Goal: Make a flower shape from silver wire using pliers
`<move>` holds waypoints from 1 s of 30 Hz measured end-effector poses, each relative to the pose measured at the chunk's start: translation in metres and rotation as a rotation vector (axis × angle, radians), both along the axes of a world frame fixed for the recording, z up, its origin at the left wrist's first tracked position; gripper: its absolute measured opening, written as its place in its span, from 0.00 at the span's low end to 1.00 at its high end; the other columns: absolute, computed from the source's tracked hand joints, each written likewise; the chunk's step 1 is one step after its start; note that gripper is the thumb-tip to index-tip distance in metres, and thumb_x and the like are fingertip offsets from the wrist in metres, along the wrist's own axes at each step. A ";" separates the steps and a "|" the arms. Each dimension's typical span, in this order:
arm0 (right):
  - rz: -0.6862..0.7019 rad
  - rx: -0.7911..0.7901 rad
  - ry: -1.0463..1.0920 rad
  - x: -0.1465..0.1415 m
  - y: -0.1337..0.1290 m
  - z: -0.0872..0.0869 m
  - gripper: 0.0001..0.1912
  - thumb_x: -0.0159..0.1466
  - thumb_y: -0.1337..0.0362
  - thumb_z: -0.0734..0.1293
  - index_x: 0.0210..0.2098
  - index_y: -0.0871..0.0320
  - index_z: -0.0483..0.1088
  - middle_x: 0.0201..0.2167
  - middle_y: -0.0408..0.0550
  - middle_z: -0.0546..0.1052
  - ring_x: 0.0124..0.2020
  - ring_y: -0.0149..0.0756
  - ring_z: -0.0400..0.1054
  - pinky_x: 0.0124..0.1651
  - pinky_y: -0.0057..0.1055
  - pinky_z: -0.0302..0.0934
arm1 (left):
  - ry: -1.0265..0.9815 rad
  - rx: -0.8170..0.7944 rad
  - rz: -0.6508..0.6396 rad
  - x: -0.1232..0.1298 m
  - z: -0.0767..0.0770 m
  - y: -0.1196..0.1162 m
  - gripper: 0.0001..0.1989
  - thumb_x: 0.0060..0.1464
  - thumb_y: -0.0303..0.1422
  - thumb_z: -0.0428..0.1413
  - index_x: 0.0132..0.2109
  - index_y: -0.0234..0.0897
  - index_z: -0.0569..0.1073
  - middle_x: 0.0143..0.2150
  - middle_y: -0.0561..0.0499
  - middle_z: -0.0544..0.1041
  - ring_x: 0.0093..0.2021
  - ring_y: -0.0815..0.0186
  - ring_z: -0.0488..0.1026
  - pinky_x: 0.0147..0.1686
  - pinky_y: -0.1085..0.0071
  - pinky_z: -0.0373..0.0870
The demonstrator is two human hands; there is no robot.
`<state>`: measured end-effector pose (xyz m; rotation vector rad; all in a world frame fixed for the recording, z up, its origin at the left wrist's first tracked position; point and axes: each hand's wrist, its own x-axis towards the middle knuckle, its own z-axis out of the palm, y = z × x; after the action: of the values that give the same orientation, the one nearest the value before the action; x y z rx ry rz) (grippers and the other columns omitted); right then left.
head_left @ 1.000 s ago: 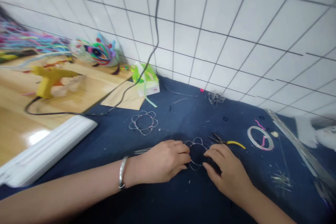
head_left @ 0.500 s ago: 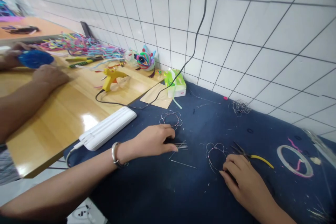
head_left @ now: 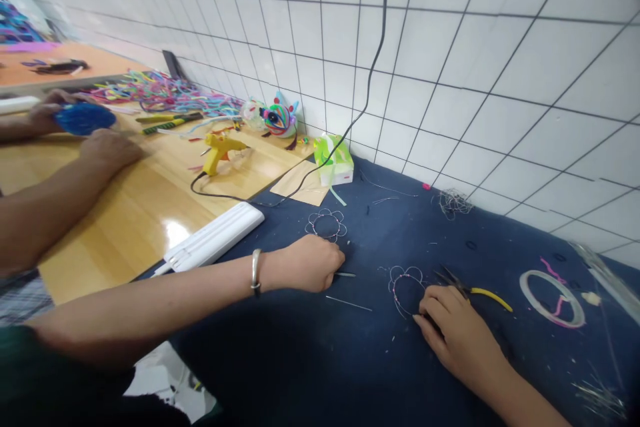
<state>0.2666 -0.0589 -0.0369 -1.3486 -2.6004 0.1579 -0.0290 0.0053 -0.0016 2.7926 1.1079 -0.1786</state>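
My left hand (head_left: 313, 265), with a silver bangle at the wrist, is closed over a small bundle of short wire pieces (head_left: 346, 274) whose ends stick out to the right. Just behind it lies a flower-shaped wire ring (head_left: 326, 213) with looped petals. A single wire piece (head_left: 349, 303) rests on the dark cloth in front of that hand. My right hand (head_left: 450, 323) pinches the edge of a second wire flower frame (head_left: 395, 293), which has a few petal loops at its far side. Beyond the right knuckles are yellow-handled pliers (head_left: 487, 297), partly covered.
A white power bank (head_left: 215, 237), a yellow glue gun (head_left: 220, 152) with its black cord, and a tissue pack (head_left: 336, 159) stand leftward. A tangle of wire (head_left: 453, 202) and a tape-like ring (head_left: 553, 299) lie right. Another person's hands hold a blue ball-shaped thing (head_left: 85, 119).
My left fingers have closed over the bundle of wire pieces, which lay mostly uncovered before. My right hand stays at the wire flower frame. The view has shifted slightly.
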 end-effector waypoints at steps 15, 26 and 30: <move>0.004 0.025 -0.026 -0.001 -0.004 0.004 0.06 0.61 0.66 0.58 0.30 0.57 0.65 0.34 0.48 0.67 0.37 0.38 0.60 0.41 0.38 0.56 | -0.031 -0.053 -0.132 0.027 0.005 -0.033 0.07 0.49 0.30 0.48 0.32 0.35 0.70 0.31 0.47 0.73 0.31 0.62 0.71 0.29 0.69 0.65; -0.003 0.084 -0.023 0.000 -0.010 0.005 0.05 0.61 0.68 0.58 0.30 0.57 0.64 0.34 0.49 0.67 0.37 0.38 0.60 0.42 0.38 0.56 | -0.165 0.004 -0.077 0.032 0.004 -0.039 0.05 0.47 0.25 0.47 0.33 0.35 0.65 0.29 0.48 0.71 0.29 0.64 0.69 0.28 0.70 0.64; -0.005 0.086 -0.012 0.000 -0.009 0.003 0.05 0.60 0.68 0.59 0.29 0.57 0.64 0.34 0.48 0.66 0.37 0.38 0.60 0.41 0.38 0.56 | -0.507 -0.148 0.101 0.017 0.000 -0.030 0.06 0.47 0.22 0.45 0.33 0.36 0.61 0.28 0.53 0.69 0.27 0.71 0.65 0.27 0.75 0.62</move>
<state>0.2666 -0.0676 -0.0339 -1.3305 -2.5819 0.0371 -0.0124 -0.0246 -0.0020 2.4374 1.0465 0.4171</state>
